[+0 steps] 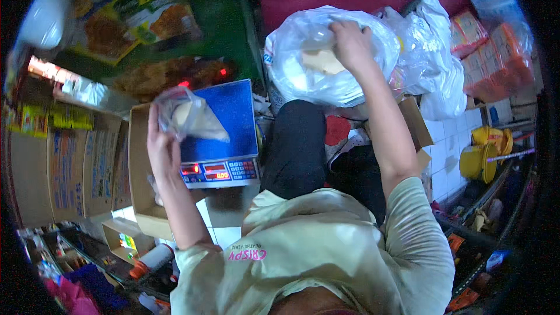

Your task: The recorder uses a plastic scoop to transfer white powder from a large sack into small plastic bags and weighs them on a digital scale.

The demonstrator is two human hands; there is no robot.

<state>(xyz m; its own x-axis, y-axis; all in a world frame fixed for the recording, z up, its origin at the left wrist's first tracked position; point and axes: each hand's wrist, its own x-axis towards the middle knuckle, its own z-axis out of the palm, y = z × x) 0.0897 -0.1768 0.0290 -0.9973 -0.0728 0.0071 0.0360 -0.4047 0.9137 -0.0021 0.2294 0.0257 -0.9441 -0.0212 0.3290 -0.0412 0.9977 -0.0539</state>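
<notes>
My left hand [158,143] is closed on a small clear plastic bag [198,119] with pale powder gathered in its lower corner. The bag is tilted and hangs over the blue top of a digital scale [233,111], whose red display is lit. I cannot tell whether it touches the plate. Ahead and to the right stands a large white plastic sack [286,76], its mouth spread wide, with off-white powder [324,61] inside. My right hand [352,45] reaches over the sack's opening, its fingers bent against the plastic near the far rim.
A cardboard box [140,169] stands beside the scale. Crumpled white bags [434,52] and orange-red packs [501,58] lie on the right, with a yellow bucket [478,163] nearer. Yellow-green packets [154,14] hang at the far left. My knee [297,140] is between scale and sack.
</notes>
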